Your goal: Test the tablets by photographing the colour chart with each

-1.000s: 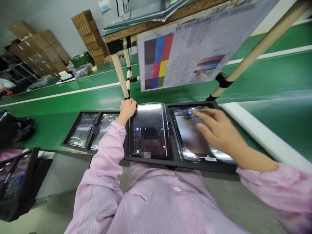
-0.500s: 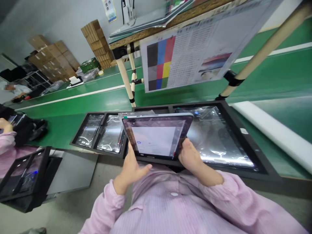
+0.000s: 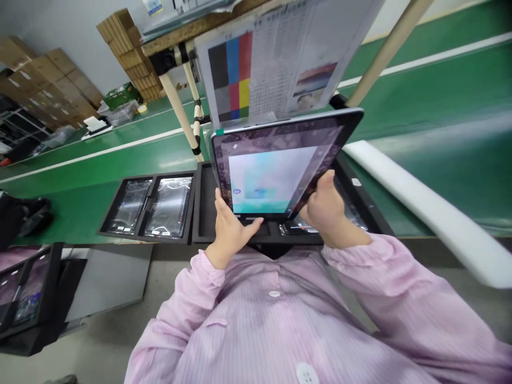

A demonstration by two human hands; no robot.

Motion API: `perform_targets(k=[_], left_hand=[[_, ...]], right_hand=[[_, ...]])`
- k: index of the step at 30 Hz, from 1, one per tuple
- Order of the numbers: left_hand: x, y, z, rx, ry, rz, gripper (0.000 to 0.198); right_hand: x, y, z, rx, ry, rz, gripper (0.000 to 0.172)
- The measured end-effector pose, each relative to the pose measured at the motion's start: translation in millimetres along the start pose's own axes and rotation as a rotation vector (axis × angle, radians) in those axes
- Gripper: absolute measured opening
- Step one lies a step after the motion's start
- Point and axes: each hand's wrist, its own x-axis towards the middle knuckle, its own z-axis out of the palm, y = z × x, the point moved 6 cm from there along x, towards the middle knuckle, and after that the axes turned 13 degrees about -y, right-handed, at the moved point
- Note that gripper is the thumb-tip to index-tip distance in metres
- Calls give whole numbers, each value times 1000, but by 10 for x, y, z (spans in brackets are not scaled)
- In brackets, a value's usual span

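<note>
A large tablet (image 3: 272, 170) with a lit, pale screen is held up in front of me, its top edge tipped away. My left hand (image 3: 233, 230) grips its lower left corner, with the thumb at the bottom edge of the screen. At the lower right edge, my right hand (image 3: 327, 208) is closed on the tablet. A green tab (image 3: 220, 132) sticks to its top left corner. Below and behind it lies a black foam tray (image 3: 204, 213), mostly hidden by the tablet, with a film-wrapped device (image 3: 298, 228) showing in its right part.
To the left, another black tray (image 3: 140, 234) holds two film-wrapped tablets. A long white foam bar (image 3: 432, 208) lies at the right on the green bench (image 3: 440, 90). A pipe-framed shelf (image 3: 180, 114) bearing a colour chart (image 3: 230, 74) stands just beyond the tablet.
The tablet has been raised closer and its right side lifted, with both hands still on it. Its screen has gone from plain pale to cyan-tinted. My view has shifted.
</note>
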Motion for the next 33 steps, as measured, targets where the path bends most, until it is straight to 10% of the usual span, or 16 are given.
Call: perform_targets(k=[9,33], left_hand=[[-9,-12,68,74,69,43,134],[-25,13,73,130,154,100,128]], right_hand=[[13,182,-58,353,234,-89,88],[44,229,-64,418,170,-145,78]])
